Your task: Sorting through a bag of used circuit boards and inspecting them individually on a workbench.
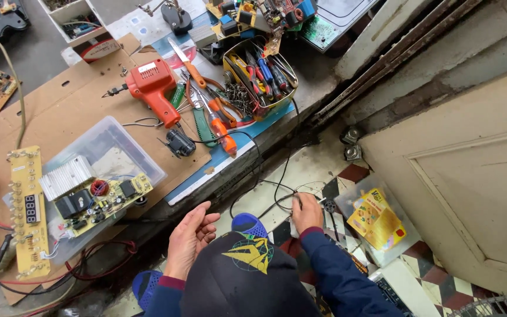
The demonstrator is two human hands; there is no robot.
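Note:
My left hand (190, 239) hovers open, palm up and fingers apart, just below the workbench edge and holds nothing. My right hand (306, 212) is down at the tiled floor, fingers closed around a black cable (277, 176) that runs up to the bench. A small black plug (329, 206) lies right beside its fingertips. My dark cap (244, 282) with a yellow emblem and my blue sleeves fill the bottom of the view. A blue slipper (247, 223) shows between the hands.
The cardboard-covered bench holds an orange soldering gun (155, 88), a circuit board (98, 202) on a clear tray, a yellow display board (27, 211), pliers, screwdrivers and a tool tin (259, 73). A clear box of yellow packets (377, 220) sits by the door (476, 176).

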